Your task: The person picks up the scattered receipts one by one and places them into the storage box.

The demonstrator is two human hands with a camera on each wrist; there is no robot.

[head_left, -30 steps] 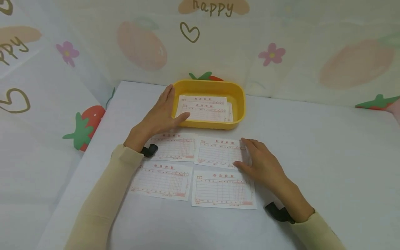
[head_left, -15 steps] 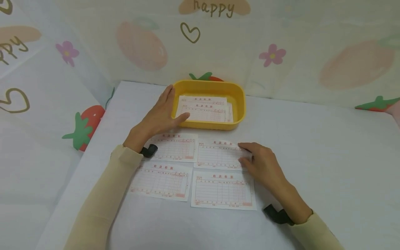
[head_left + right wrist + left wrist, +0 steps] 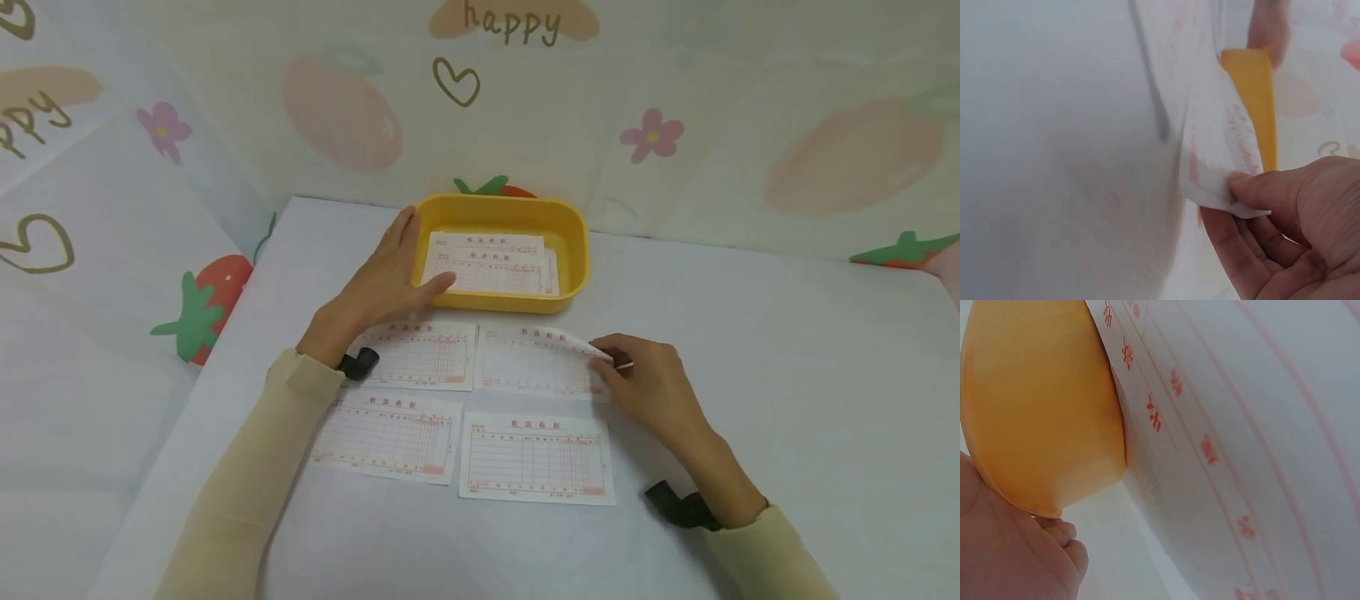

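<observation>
In the head view, my left hand [image 3: 382, 271] holds the left end of a yellow plastic basin [image 3: 577, 267], its thumb reaching over the front rim. The left wrist view shows bent fingers [image 3: 1072, 547] against the basin's edge. Several white receipt slips [image 3: 487, 271] printed in red lie inside. My right hand [image 3: 652, 383] pinches the right edge of a receipt slip [image 3: 536, 367] between thumb and fingers. That edge is raised and curled, while the slip's left part stays low, near the table. The right wrist view shows the thumb on top of the bent paper [image 3: 1216, 150].
Three other receipt slips lie flat: one back left [image 3: 427, 358], one front left [image 3: 390, 437] and one front right [image 3: 536, 458]. They rest on a white-covered table [image 3: 750, 350]. A patterned curtain [image 3: 720, 75] hangs behind the basin.
My right hand has closed on the slip's right edge and drawn it up, bending the paper. The left hand and the basin look unmoved.
</observation>
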